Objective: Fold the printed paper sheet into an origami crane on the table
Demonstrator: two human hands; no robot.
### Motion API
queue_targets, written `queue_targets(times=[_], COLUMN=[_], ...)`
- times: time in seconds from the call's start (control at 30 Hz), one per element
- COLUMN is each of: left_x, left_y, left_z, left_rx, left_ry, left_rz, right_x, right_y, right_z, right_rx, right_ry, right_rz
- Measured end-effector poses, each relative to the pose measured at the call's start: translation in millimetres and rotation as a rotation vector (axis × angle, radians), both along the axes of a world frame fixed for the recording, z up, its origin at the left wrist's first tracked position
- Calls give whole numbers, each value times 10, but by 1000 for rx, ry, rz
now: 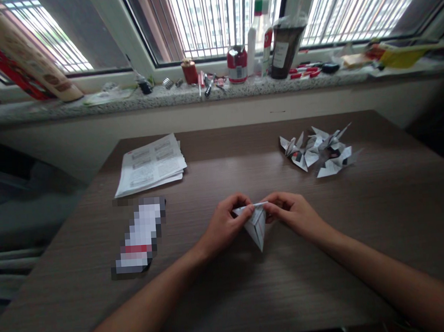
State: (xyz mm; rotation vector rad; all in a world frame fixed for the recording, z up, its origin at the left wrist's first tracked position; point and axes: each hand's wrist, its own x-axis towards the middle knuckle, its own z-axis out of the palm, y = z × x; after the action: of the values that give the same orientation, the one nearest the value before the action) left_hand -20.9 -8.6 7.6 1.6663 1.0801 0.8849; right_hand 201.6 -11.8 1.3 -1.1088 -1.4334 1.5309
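Note:
A white piece of folded paper [258, 226] is held over the middle of the table, its pointed end hanging toward me. My left hand [227, 218] pinches its left upper corner, thumb on top and fingers behind. At the right upper corner, my right hand [290, 209] grips the same paper between thumb and fingers. Creases run down the paper's front and meet near its centre. The fingers behind the paper are partly hidden.
Several folded paper figures [333, 146] lie at the back right of the brown table [221, 161]. A stack of printed sheets [152, 162] is at the back left, with a pixelated flat object [139, 236] nearer me. Cans, bottles and a dark cup [284, 49] line the windowsill [128, 107].

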Motion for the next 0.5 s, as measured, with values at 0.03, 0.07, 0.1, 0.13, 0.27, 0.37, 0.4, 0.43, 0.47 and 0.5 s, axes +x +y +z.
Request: queue_targets(times=[0.03,0.07,0.1,0.13,0.27,0.37,0.4,0.43,0.47,0.5], left_x=[3,7,12,17,29,30,31,32,35,37], left_y=[-2,-5,-8,-12,-23,-28,-29,-31,-32,-34], left_z=[-2,-1,0,3,17,17,16,15,13,12], left_rx=[3,6,8,12,21,21,22,23,25,26], left_ry=[5,8,8,7,0,10,13,15,15,15], left_rz=[4,5,1,-7,-36,-33,-34,-36,-37,-40], right_x=[2,4,7,9,5,-16,-24,-31,-36,-39], right_y=[-2,-6,-9,-13,-27,-37,-40,-43,-46,-48], right_z=[1,1,-1,-2,4,16,16,15,11,6], right_rx=[3,8,14,21,38,27,24,24,29,39], right_ry=[-9,-16,-23,-28,-38,-29,-31,-39,-55,-75], right_rz=[4,7,8,7,6,16,12,5,-6,-16])
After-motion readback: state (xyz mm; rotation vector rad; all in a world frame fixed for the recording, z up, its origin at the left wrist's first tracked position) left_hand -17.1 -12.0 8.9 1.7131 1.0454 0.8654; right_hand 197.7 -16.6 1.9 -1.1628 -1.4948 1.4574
